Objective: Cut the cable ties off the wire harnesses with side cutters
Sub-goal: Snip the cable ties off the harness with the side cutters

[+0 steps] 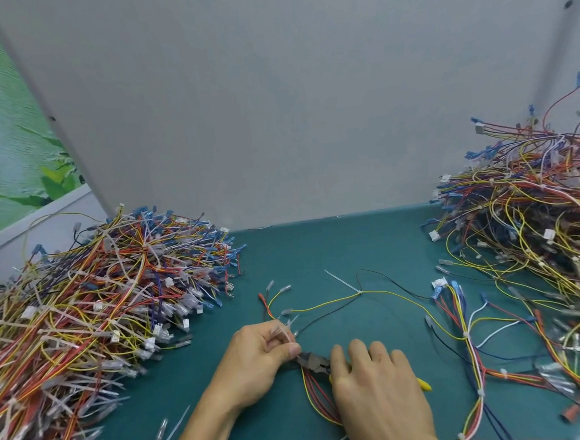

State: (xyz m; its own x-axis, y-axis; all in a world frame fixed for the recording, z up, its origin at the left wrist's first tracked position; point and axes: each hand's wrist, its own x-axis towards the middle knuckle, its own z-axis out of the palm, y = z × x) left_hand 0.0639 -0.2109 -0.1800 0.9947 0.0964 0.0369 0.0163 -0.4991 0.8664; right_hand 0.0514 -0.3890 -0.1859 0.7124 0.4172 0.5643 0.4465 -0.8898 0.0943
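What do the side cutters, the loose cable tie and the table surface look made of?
The side cutters: dark, dull metal head; the yellow handle tip looks plastic-coated. The cable tie: translucent whitish plastic, probably nylon. The table surface: matte teal mat, possibly rubber or vinyl.

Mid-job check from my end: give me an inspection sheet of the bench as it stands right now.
Surface: teal mat, wires heaped on both sides.
Job's things: side cutters with yellow handles, head at the wire harness between the hands; a cable tie sits on a yellow wire farther back.
Clutter: loose tie strip near the front edge.
Grips: left hand pinches the harness's upper ends; right hand grips the cutters.
Cables: left pile and right pile of harnesses flank the work spot.
Surroundings: grey panel behind; green picture at left.
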